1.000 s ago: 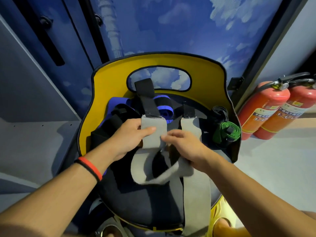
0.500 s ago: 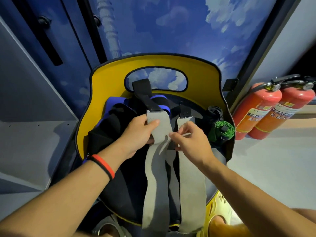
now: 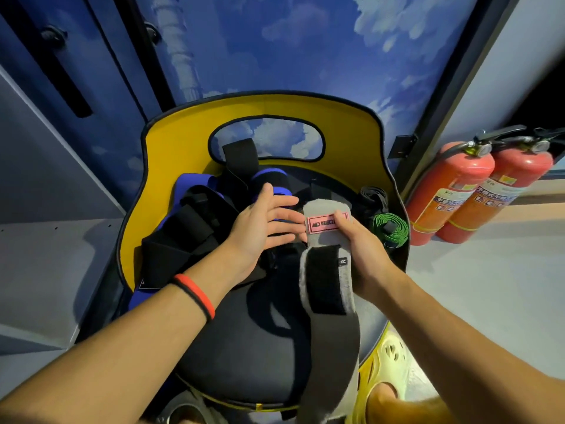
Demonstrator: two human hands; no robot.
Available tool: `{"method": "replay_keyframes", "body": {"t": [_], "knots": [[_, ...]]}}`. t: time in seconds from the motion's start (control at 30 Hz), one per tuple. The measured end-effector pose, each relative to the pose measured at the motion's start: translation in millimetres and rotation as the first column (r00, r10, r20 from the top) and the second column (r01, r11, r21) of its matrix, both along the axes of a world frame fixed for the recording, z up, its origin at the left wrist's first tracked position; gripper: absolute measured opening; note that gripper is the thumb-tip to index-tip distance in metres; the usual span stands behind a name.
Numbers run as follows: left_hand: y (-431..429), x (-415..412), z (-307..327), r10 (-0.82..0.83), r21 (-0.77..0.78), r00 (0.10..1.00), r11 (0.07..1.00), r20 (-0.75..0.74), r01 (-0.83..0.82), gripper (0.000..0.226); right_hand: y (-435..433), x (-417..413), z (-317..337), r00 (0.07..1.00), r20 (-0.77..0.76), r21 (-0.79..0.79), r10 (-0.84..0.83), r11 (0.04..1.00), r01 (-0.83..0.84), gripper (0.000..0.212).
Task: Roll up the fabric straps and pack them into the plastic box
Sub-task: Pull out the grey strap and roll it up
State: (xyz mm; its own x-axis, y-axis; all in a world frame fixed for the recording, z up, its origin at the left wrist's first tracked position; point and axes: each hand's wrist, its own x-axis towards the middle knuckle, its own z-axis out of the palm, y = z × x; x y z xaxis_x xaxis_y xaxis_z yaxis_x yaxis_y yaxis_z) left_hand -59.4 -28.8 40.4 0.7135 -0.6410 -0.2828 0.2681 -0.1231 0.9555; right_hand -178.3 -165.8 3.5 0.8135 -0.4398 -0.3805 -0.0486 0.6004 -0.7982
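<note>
Gripping the grey strap (image 3: pixel 324 208) near its upper end, my right hand (image 3: pixel 365 249) pins the strap's pink label (image 3: pixel 324 224) under the thumb, with the other fingers hidden behind the fabric. My left hand (image 3: pixel 260 231) is open: its fingers are straight and spread, with their tips at the strap's left edge, though I cannot tell whether they touch it. Below the label a black patch (image 3: pixel 324 280) lies on the grey fabric, and the rest of the strap hangs down over the front of the black seat cushion (image 3: pixel 244 347) of a yellow-backed chair (image 3: pixel 183 142). At the cushion's right rear sits a rolled green strap (image 3: pixel 393 228); at its left rear lies a heap of black and blue straps (image 3: pixel 183 228). Two red fire extinguishers (image 3: pixel 449 194) stand on the floor to the right — one just beside the other. A red band and a black band (image 3: pixel 195 296) circle my left wrist.
</note>
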Motion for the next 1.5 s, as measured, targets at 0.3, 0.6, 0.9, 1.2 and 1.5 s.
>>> {"method": "replay_keyframes", "body": {"t": [0.3,0.6,0.9,1.2,1.5], "knots": [[-15.7,8.4,-33.7,-0.054,0.301,0.999,0.952,0.0,0.052,0.024,-6.9,-4.1,2.3,0.994,-0.097,-0.253,-0.06,0.967,0.034,0.038],[-56.0,-0.2,-69.4,-0.22,0.432,0.972,0.887,0.081,0.165,0.037,-17.7,-2.3,-24.8,0.952,-0.263,-0.559,-0.159,0.829,-0.016,0.04],[-63.5,1.2,-84.1,-0.154,0.341,0.988,0.93,0.019,0.138,0.041,-18.1,3.0,-39.3,0.908,-0.375,-0.677,-0.185,0.724,-0.131,0.035],[-44.7,-5.6,-89.1,-0.02,0.292,0.999,0.956,-0.032,0.029,0.043,-14.0,-2.3,-31.5,0.896,-0.389,-0.731,-0.216,0.664,-0.158,0.015],[-21.4,-6.2,-67.8,-0.201,0.198,0.961,0.967,0.192,0.163,0.067,6.0,-2.1,-20.8,0.92,-0.305,-0.771,-0.247,0.631,-0.087,0.006]]}}
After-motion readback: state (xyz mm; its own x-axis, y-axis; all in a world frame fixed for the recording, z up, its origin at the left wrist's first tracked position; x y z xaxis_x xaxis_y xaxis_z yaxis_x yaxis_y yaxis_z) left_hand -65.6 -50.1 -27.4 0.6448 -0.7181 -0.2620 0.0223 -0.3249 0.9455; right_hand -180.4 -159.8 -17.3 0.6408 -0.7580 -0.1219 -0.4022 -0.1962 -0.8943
